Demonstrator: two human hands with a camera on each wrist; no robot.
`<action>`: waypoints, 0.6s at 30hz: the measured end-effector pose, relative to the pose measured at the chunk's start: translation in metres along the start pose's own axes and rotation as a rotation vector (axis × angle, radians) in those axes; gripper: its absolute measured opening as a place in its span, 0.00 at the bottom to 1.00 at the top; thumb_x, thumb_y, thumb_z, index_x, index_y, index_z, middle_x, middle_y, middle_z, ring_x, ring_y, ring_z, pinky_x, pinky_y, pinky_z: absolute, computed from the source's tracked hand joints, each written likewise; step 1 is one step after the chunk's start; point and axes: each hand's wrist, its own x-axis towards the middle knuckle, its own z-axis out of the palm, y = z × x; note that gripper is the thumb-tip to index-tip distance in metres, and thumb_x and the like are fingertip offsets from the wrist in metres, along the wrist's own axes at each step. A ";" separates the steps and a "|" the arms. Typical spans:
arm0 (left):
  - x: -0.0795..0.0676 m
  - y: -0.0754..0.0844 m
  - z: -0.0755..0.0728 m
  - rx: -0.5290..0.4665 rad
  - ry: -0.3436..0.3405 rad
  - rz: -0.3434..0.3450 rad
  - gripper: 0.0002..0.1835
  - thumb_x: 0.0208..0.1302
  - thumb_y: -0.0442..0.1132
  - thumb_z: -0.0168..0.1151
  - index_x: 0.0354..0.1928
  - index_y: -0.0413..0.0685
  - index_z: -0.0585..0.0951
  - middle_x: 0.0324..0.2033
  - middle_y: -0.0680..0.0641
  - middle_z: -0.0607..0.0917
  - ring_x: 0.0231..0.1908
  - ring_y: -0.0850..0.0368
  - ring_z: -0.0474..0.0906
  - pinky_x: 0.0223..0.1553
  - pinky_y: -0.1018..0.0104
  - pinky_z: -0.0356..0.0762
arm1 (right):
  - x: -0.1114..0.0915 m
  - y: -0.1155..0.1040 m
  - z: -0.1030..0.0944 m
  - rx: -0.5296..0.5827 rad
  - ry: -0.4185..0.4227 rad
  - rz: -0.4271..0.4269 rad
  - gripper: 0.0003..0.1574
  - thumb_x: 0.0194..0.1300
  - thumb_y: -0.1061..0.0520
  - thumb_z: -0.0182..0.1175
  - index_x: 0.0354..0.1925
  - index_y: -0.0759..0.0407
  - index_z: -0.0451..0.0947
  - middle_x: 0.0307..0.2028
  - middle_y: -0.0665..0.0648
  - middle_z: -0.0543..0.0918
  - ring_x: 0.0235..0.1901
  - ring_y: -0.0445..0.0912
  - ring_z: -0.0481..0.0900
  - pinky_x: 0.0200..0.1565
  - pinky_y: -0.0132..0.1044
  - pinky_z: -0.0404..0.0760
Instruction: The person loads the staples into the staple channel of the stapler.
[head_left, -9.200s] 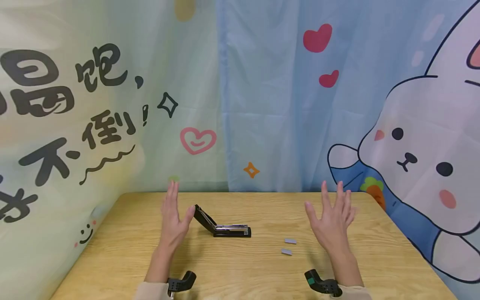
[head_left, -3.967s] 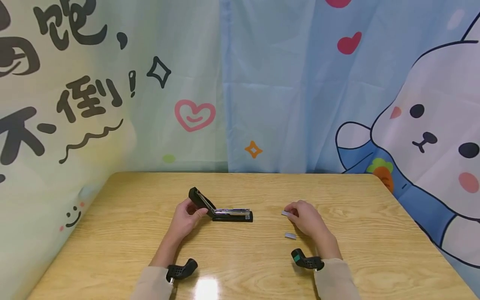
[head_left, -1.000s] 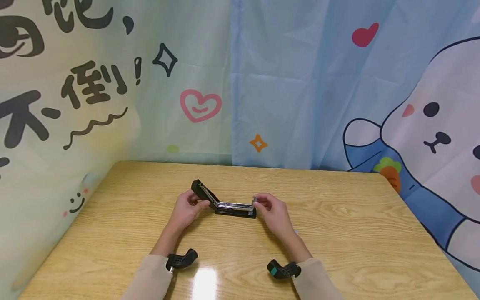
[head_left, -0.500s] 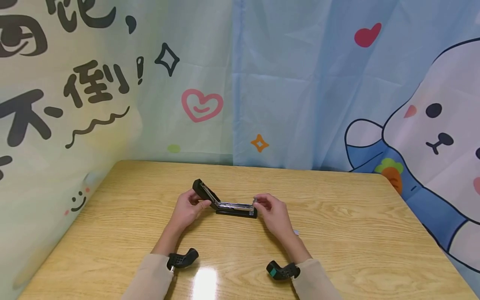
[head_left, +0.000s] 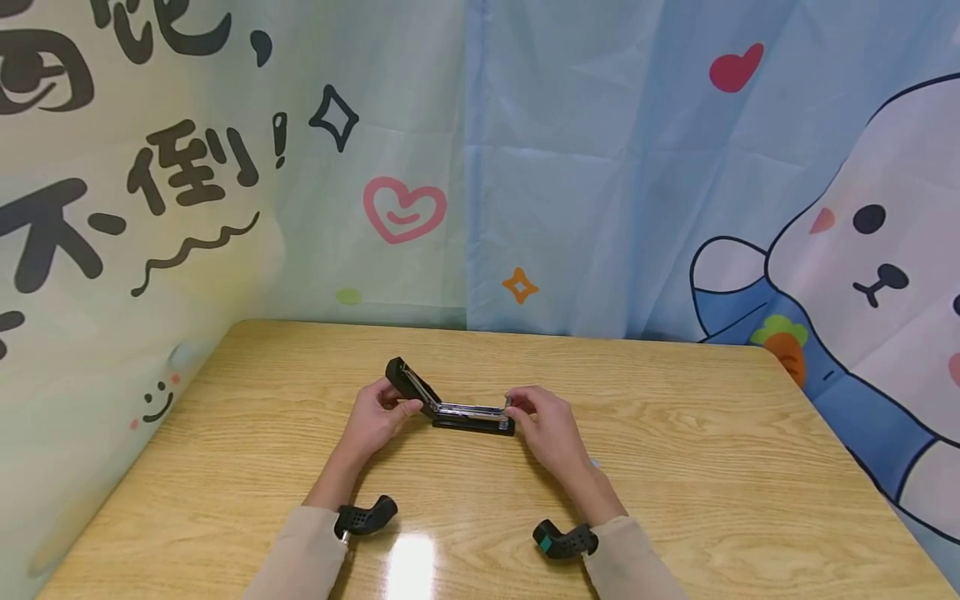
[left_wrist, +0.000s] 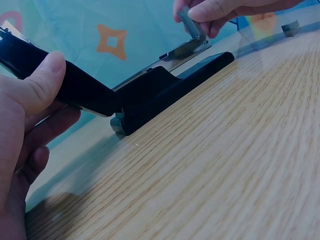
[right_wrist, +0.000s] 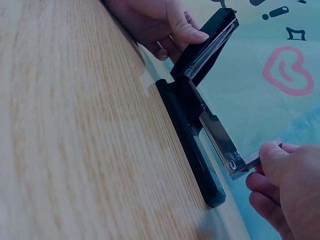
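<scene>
In the head view, the black stapler (head_left: 471, 426) stands unfolded on the worktop (head_left: 690, 433), its upper arm tilted up toward the person's left. The left hand (head_left: 375, 418) grips the upper arm; the right hand (head_left: 552, 428) is at the far end of the metal rail. A pale-blue spare piece (head_left: 595, 463) lies partly hidden beside the right forearm. A wristband device (head_left: 365, 517) is worn at the left cuff. In the left wrist view, the left grip is closed around the upper arm, thumb on one side and fingers on the other; the right grip is narrow, pinching a grey staple strip (left_wrist: 189, 23) against the rail end. In the right wrist view, the strip sits between right thumb and fingers, angled to the rail and touching its tip; whether it is seated inside cannot be told.
</scene>
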 end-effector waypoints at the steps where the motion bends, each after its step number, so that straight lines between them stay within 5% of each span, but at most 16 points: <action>1: 0.000 0.000 0.000 0.003 0.001 -0.001 0.12 0.56 0.31 0.67 0.42 0.34 0.80 0.35 0.35 0.86 0.35 0.57 0.79 0.36 0.71 0.74 | 0.000 0.000 0.000 -0.013 -0.002 -0.012 0.11 0.63 0.57 0.62 0.45 0.56 0.80 0.37 0.51 0.83 0.38 0.42 0.81 0.42 0.39 0.80; 18: 0.001 -0.001 0.001 -0.005 0.005 -0.012 0.12 0.56 0.32 0.67 0.42 0.34 0.80 0.36 0.34 0.86 0.35 0.58 0.79 0.36 0.71 0.74 | 0.000 -0.002 -0.002 -0.052 -0.037 -0.078 0.14 0.64 0.60 0.61 0.49 0.57 0.78 0.37 0.51 0.82 0.38 0.42 0.80 0.40 0.39 0.80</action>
